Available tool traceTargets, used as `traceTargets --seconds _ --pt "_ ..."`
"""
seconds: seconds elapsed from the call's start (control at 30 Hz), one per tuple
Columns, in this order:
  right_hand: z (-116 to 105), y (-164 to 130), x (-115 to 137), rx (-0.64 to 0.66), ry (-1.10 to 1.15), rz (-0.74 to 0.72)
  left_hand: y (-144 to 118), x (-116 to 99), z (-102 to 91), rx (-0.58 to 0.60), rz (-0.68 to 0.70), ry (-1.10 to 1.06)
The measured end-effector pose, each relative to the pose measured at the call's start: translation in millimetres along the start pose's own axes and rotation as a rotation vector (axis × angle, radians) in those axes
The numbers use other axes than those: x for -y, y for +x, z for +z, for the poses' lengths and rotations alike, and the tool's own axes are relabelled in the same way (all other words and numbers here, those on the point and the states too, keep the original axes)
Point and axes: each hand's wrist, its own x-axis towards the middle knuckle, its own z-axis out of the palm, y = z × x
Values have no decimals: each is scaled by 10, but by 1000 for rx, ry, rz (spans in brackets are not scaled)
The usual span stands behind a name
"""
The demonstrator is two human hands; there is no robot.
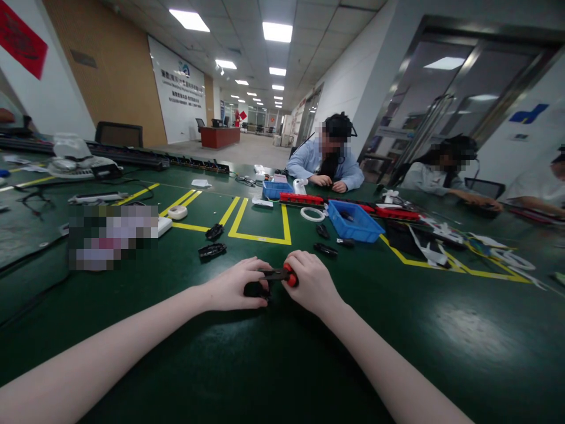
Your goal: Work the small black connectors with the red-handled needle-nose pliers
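Note:
My right hand point(311, 282) is closed round a hand tool point(290, 275) with a red-and-black handle. Its dark metal end points left toward my left hand; whether it is pliers or a screwdriver I cannot make out. Between the thumb and fingers of my left hand point(238, 285) is a small black plastic part point(256, 288), partly hidden by the fingers. The tool's tip reaches the top of that part or passes just above it. Beyond my left hand lie two similar black parts, one nearer point(212, 251) and one farther point(215, 231).
Past my right hand are a black piece point(325, 249), a blue bin point(353, 222) and a white ring point(312, 214). Red strips point(304, 199) lie behind. Yellow tape point(260, 238) marks the green table point(212, 365). A co-worker point(326, 156) sits opposite, with others to the right.

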Motion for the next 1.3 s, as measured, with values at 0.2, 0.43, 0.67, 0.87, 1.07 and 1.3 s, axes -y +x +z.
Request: traceTargets --seconds 0.2,0.43,0.67,0.87,1.07,1.3 --pt "126 -95 -120 15 33 72 -2 19 -21 38 12 -19" --pt "147 -105 -160 18 52 77 -9 40 -68 62 26 23" --pt "148 -110 -145 7 63 42 -5 48 -36 67 3 45" --pt "137 -114 -132 19 71 12 2 38 -26 55 23 99" --pt "157 -94 -126 14 110 -15 -2 30 -35 92 37 190" --pt "163 -89 -170 12 197 -49 -11 77 -37 105 66 250"
